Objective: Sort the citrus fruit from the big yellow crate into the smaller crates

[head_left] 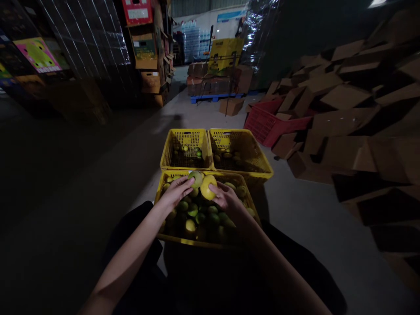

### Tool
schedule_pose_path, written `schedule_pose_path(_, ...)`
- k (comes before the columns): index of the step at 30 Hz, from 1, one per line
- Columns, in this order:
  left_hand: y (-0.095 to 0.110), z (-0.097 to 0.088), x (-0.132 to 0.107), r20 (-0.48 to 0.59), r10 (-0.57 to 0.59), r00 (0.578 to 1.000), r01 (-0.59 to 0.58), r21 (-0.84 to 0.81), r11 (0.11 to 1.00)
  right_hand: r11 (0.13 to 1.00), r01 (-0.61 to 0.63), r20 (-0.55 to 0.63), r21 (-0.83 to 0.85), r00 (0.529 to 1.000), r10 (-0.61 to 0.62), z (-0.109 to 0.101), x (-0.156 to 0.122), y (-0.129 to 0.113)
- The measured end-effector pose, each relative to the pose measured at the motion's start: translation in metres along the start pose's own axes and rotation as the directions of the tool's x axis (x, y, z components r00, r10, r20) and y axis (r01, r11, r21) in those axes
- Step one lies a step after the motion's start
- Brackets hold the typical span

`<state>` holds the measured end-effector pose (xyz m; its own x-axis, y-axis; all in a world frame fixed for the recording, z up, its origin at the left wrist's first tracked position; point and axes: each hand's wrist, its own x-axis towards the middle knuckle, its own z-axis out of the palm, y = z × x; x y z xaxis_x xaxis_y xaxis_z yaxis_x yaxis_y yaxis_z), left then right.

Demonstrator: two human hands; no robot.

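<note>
A yellow plastic crate (pixel 160 186) full of green and yellow citrus fruit sits right in front of me. My left hand (pixel 175 192) grips a pale green fruit (pixel 196 177) held above the pile. My right hand (pixel 225 197) grips a yellow fruit (pixel 208 187) beside it; the two fruits almost touch. Beyond stand two more yellow crates side by side: the left one (pixel 170 148) holds a few green fruits, the right one (pixel 259 159) holds several darker fruits.
A red crate (pixel 262 127) lies tilted among a big heap of flattened cardboard boxes (pixel 348 109) on the right. Stacked cartons on a blue pallet (pixel 213 97) stand ahead; shelving with boxes (pixel 144 48) lines the left. Grey concrete floor (pixel 98 175) stretches to the left.
</note>
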<state>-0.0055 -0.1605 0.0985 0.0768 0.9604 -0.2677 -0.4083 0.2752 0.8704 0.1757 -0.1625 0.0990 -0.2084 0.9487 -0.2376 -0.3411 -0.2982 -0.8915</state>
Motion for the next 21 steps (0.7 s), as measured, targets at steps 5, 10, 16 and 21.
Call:
schedule_pose_path(5,0.007,0.001,-0.001,-0.064,-0.053,0.997,0.044,-0.131,0.99,0.994,0.036,0.053,0.099,0.998,-0.041,-0.002,0.001,-0.001)
schedule_pose_path(10,0.016,0.006,-0.004,-0.116,-0.089,0.989,0.067,-0.184,0.981,0.989,0.048,0.052,0.137,0.997,-0.056,-0.007,0.002,-0.002)
schedule_pose_path(16,0.012,0.005,-0.004,-0.058,-0.092,0.994,0.086,-0.103,0.991,0.985,-0.043,0.045,0.165,0.998,0.036,-0.005,0.005,0.0)
schedule_pose_path(21,0.004,0.004,-0.006,0.17,0.186,0.968,-0.227,0.267,0.937,0.97,0.183,0.077,-0.159,0.982,-0.173,0.004,0.001,0.005)
